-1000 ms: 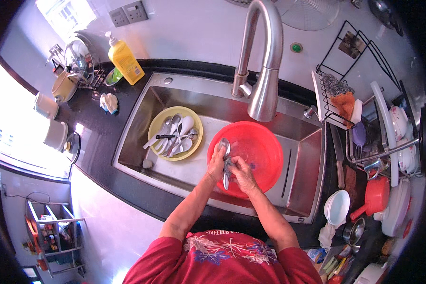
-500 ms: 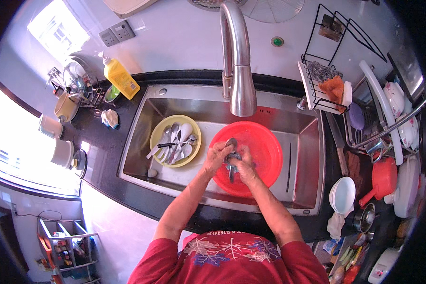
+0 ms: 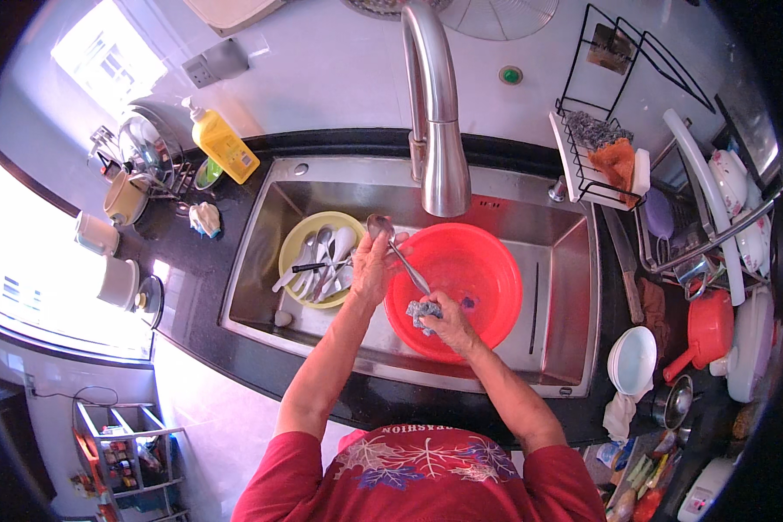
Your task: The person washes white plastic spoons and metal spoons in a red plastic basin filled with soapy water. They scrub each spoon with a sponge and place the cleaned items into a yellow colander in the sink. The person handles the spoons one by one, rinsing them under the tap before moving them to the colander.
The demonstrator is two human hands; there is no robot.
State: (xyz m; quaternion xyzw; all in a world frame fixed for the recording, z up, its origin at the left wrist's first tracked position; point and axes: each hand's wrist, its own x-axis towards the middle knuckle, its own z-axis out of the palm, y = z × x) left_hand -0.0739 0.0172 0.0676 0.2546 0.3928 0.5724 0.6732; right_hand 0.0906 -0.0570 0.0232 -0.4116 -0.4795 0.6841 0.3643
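Observation:
A metal spoon (image 3: 411, 271) slants between my hands, its bowl up at the left and its handle running down over the red basin (image 3: 489, 300). My left hand (image 3: 371, 271) is closed around the spoon just below its bowl, between the yellow bowl and the basin. Over the basin, my right hand (image 3: 451, 324) is closed on a crumpled grey scrubbing cloth (image 3: 424, 315) at the handle's lower end. The cloth and fingers hide the handle's tip. Several spoons (image 3: 322, 257), mostly pale, and a black-handled utensil lie in the yellow bowl (image 3: 363, 237).
Both vessels stand in the steel sink (image 3: 561, 296), under the tall faucet (image 3: 444, 165). A yellow pump bottle (image 3: 224, 143) is behind left. To the right are a knife (image 3: 625, 278), stacked white bowls (image 3: 632, 361), a red pan (image 3: 709, 331) and a wire rack (image 3: 605, 170) holding scourers.
My hands were together over the basin with the spoon and cloth. My left hand has moved up and left along the spoon; my right hand has drawn the cloth toward the handle end.

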